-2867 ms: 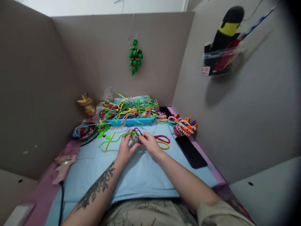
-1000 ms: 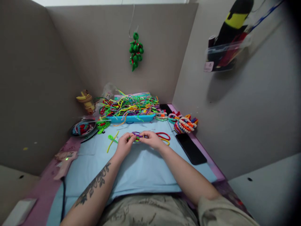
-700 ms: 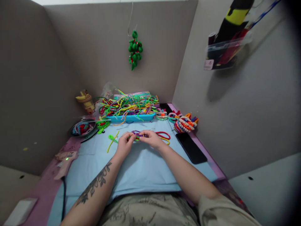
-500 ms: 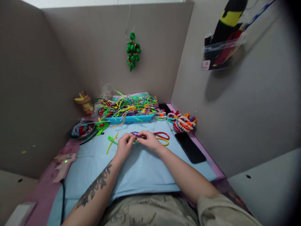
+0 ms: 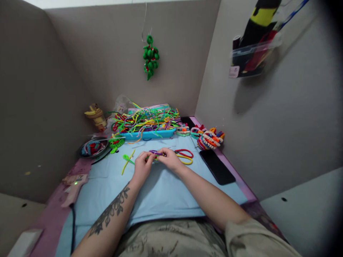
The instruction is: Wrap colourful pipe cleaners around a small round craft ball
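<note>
A small pipe-cleaner piece [image 5: 154, 154], purple and green, is pinched from both sides by the left hand [image 5: 141, 166] and the right hand [image 5: 169, 159], each grip clenched on it, just above the light blue mat [image 5: 160, 192] on the counter. Red and yellow loops [image 5: 184, 157] are seen just beside the right hand, a blue tray [image 5: 148, 135] of pipe cleaners behind it.

Small pipe-cleaner piece [image 5: 154, 154] mostly hidden between both hands' fingertips; shape indeterminate; black-and-yellow object [image 5: 258, 18] above it cut by top edge.
</note>
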`<move>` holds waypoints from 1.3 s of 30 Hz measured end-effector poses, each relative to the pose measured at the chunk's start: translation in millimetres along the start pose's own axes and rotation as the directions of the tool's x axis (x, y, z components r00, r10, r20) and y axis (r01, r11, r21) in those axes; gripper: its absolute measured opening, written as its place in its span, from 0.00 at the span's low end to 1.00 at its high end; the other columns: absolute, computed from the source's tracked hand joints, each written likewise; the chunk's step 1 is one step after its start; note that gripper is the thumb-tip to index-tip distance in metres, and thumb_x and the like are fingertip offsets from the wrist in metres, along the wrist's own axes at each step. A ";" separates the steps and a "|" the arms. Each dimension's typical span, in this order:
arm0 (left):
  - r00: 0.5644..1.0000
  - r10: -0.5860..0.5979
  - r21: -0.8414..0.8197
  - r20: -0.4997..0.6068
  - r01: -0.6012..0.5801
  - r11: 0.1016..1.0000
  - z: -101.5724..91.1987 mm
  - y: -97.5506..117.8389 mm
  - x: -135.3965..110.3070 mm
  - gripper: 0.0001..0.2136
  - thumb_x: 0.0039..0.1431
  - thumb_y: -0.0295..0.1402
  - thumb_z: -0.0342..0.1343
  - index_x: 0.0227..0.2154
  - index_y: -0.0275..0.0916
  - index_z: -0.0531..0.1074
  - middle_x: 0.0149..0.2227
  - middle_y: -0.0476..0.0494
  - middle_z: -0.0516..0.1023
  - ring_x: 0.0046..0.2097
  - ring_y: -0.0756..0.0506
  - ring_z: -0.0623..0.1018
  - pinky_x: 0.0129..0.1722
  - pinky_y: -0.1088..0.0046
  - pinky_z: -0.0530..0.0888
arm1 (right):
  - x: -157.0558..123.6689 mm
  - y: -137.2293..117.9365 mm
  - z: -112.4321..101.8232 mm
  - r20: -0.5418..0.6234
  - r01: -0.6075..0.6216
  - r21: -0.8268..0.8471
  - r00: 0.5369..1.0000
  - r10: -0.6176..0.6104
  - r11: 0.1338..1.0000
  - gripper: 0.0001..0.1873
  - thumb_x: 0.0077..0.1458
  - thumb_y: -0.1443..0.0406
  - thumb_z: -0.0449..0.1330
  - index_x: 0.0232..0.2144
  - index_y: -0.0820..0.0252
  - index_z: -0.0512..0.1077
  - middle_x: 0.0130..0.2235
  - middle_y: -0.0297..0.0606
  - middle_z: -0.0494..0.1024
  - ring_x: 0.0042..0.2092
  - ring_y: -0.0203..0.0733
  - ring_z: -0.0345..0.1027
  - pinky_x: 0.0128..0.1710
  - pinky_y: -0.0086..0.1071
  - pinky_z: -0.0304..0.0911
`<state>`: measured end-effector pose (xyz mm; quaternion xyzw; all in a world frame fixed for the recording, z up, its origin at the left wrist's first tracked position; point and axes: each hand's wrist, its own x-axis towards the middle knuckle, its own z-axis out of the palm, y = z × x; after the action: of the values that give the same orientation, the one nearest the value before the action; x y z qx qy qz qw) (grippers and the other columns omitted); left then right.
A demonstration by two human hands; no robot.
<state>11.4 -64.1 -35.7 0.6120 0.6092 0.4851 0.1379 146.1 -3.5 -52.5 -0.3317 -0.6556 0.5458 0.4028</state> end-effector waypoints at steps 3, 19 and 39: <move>1.000 0.018 0.010 -0.011 -0.018 1.000 -0.4 1.7 -1.6 0.11 0.57 0.38 0.51 0.25 0.39 0.72 0.24 0.49 0.69 0.28 0.49 0.69 0.29 0.73 0.64 | 1.0 2.6 1.1 -0.026 -0.016 0.035 1.000 0.017 0.999 0.05 0.43 0.65 0.58 0.25 0.61 0.67 0.25 0.29 0.67 0.29 0.35 0.59 0.33 0.28 0.57; 0.977 -0.215 -0.230 0.008 0.211 0.950 -3.7 -14.8 6.5 0.14 0.53 0.43 0.53 0.27 0.36 0.73 0.27 0.47 0.77 0.32 0.47 0.74 0.34 0.73 0.69 | -5.0 -8.2 -9.7 0.125 0.247 -0.128 0.965 -0.231 0.960 0.10 0.49 0.64 0.60 0.36 0.57 0.67 0.37 0.34 0.69 0.38 0.37 0.63 0.39 0.31 0.60; 0.993 -0.026 -0.027 0.116 0.029 0.999 -11.2 -23.6 14.9 0.11 0.55 0.39 0.52 0.27 0.38 0.73 0.28 0.46 0.76 0.34 0.46 0.74 0.36 0.72 0.69 | -4.4 -2.5 -6.4 0.107 0.294 -0.282 0.955 -0.275 0.913 0.08 0.48 0.69 0.59 0.34 0.58 0.70 0.35 0.35 0.72 0.38 0.39 0.65 0.40 0.32 0.59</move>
<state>-14.7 -50.5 -41.7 0.6286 0.6017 0.4554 0.1885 153.8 -4.9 -50.2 -0.2711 -0.7835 0.3880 0.4026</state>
